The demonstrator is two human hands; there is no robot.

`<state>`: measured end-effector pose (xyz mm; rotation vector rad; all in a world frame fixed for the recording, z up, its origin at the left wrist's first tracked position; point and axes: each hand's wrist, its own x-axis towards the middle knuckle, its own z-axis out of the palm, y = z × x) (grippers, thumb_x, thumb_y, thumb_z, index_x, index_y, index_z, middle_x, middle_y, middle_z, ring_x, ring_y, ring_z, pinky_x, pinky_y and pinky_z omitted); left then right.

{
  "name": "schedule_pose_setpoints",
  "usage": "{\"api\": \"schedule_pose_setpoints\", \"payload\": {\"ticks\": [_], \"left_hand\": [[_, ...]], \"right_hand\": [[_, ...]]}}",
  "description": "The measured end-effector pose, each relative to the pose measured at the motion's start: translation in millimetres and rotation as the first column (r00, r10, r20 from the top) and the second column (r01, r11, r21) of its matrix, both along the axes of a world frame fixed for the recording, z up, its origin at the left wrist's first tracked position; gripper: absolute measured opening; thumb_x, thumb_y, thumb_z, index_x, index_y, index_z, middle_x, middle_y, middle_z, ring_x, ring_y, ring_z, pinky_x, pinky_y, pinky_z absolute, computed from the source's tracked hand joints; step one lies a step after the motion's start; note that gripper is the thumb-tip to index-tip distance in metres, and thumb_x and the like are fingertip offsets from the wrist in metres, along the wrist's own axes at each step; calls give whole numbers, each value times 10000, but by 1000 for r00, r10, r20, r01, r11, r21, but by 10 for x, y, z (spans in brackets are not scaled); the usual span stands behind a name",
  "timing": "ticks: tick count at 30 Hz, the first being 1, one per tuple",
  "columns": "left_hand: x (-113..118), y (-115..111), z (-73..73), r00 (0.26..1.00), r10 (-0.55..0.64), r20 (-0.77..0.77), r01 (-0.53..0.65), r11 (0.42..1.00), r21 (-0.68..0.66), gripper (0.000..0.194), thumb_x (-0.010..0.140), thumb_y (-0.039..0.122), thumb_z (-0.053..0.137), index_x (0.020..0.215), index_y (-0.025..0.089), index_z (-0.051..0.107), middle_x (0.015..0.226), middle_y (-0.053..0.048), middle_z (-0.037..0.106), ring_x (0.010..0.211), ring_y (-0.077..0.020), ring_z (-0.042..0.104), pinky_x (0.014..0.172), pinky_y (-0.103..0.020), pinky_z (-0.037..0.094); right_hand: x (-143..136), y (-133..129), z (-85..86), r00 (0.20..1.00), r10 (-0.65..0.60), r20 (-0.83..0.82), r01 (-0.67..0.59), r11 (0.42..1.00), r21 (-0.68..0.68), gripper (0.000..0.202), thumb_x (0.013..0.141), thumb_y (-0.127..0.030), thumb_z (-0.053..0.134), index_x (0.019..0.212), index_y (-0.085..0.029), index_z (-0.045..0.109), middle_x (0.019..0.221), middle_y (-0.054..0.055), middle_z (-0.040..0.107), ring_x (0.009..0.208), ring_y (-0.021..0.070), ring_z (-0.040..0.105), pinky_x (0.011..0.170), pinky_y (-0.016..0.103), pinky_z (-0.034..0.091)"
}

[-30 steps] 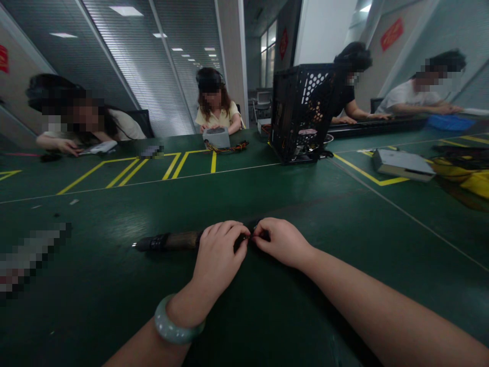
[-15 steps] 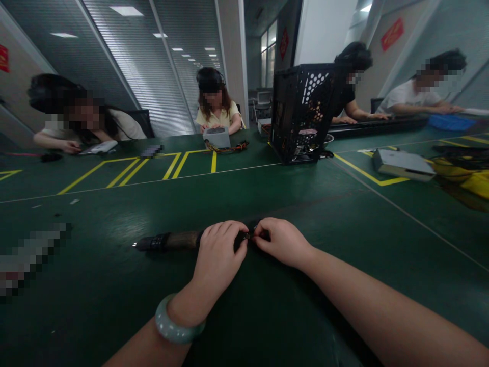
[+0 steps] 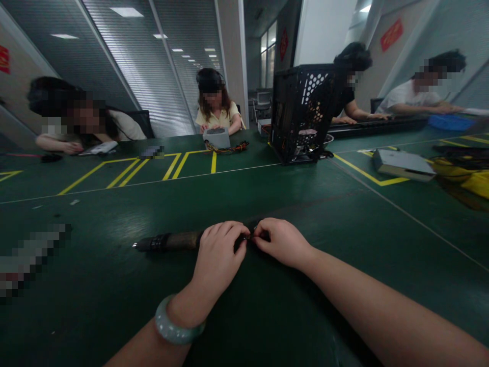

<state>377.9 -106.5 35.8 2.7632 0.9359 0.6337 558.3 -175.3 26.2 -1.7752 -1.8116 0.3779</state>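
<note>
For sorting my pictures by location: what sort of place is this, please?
Probably an electronics workroom: a black computer case and a power supply unit rest on a yellow-taped green table.

a green table (image 3: 305, 199) is stretching wide, yellow tape (image 3: 213, 162) marking its far part. a dark cylindrical tool (image 3: 181, 240) is lying on the near part, its metal tip (image 3: 135, 245) pointing left. farther back, a black computer case (image 3: 300, 114) is standing upright, a grey power supply (image 3: 216, 138) is sitting to its left, and a flat grey box (image 3: 403, 164) is resting to its right.
</note>
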Motion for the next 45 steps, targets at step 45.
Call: {"api": "schedule_pose_setpoints", "payload": {"ticks": [45], "left_hand": [[-1,-6,-20,1000,6,10,-6,1000,-5,176,850,198,568,1000,273,621,1079,-11,645,1026,-246,577,905,-456,414]], "right_hand": [[-5,-13,36,1000,-5,-2,5,1000,-27,24,824,-215,638,818,-203,657,822,-5,631,729,130,569,635,247,390]]}}
